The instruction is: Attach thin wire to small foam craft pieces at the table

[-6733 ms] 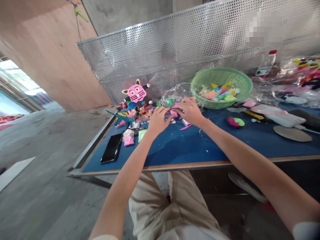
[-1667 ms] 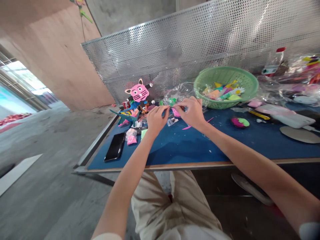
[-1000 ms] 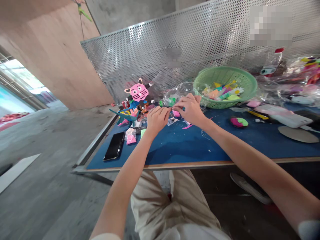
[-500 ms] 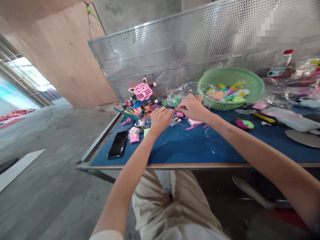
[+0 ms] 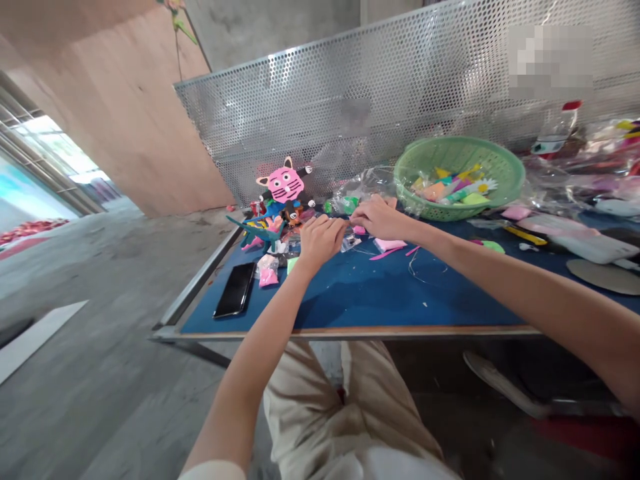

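Note:
My left hand point(image 5: 321, 240) and my right hand point(image 5: 377, 217) meet above the blue tabletop, their fingertips nearly touching. Both sets of fingers are bent and pinched around something too small and too hidden to name. Under them lie a small clear packet point(image 5: 351, 243) and a bit of pink clay point(image 5: 359, 230). Pink strips point(image 5: 388, 254) and a bag of pink clay point(image 5: 389, 244) are just below my right hand. To the left of my left hand stands a figure with a pink cat face point(image 5: 285, 185), among several colourful clay pieces.
A black phone point(image 5: 235, 290) lies at the table's left, beside bagged pink clay point(image 5: 269, 277). The green basket point(image 5: 415, 203) of clay pieces stands at the back right. Farther right are a yellow cutter point(image 5: 525, 235), a bottle point(image 5: 555, 133) and plastic bags. Perforated metal sheet point(image 5: 320, 113) closes the back.
My right hand has turned and lowered slightly, its fingers drawing nearer to my left hand. My right forearm now covers part of the pink and green clay lump. My left hand barely moved.

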Tool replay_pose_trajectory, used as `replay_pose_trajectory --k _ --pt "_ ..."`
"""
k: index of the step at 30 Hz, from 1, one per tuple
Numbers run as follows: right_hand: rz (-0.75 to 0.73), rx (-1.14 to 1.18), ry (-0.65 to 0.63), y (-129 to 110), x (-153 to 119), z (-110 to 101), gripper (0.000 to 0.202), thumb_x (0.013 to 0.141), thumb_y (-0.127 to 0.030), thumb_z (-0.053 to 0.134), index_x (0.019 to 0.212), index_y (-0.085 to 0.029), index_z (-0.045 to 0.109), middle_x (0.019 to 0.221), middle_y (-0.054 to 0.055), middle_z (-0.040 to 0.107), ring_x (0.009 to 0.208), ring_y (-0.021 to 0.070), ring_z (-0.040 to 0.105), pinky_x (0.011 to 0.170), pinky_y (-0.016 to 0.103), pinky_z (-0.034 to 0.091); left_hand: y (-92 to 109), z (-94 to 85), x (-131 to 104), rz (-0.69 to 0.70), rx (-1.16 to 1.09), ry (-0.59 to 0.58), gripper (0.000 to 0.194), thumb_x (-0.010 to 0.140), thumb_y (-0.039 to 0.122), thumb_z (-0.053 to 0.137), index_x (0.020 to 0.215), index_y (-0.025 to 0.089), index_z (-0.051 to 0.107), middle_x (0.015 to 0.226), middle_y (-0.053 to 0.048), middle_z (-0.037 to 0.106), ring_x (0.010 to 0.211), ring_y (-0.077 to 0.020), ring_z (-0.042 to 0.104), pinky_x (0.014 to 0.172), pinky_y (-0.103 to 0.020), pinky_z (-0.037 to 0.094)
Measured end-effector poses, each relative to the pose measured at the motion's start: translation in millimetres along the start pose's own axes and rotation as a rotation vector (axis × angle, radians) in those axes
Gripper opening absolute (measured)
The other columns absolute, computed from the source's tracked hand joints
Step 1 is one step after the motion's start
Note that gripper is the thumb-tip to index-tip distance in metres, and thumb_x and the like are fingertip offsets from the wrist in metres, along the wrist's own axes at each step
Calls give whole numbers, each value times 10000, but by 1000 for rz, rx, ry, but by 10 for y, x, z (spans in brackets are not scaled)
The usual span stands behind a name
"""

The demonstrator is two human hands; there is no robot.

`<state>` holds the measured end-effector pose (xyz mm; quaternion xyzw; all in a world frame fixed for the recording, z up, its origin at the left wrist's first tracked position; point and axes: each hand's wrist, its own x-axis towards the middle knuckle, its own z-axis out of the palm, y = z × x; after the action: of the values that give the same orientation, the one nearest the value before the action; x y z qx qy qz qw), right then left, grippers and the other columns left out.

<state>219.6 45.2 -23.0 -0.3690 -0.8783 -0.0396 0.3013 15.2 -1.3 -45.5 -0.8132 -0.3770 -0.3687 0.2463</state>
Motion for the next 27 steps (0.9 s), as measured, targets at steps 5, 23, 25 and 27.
replay_pose_trajectory --k 5,23,25,27 --pt "-110 -148 32 -151 -130 -174 252 967 -347 523 920 -231 741 966 91 673 1033 296 480 902 462 286 32 33 1 -110 -77 19 224 992 348 529 942 240 720 769 -52 712 757 -197 651 672 -308 410" --pt "-335 -271 83 -135 -172 -233 300 1028 -295 435 966 -332 726 946 19 727 930 226 553 903 447 362 25 -2 56 -377 -373 -78 99 918 272 648 867 243 728 753 15 758 604 -155 639 626 -275 444" --pt "-411 -381 108 -91 -170 -211 292 1039 -283 432 975 -311 715 922 10 724 917 208 544 867 414 351 40 -26 61 -385 -363 -101 120 929 287 633 875 243 731 773 18 763 617 -151 641 627 -271 436" --pt "-482 -465 154 -47 -173 -194 288 1047 -245 424 985 -282 703 902 3 721 893 195 533 823 392 329 59 -52 64 -386 -338 -124 139 940 297 615 887 245 732 791 22 766 639 -147 648 633 -267 428"
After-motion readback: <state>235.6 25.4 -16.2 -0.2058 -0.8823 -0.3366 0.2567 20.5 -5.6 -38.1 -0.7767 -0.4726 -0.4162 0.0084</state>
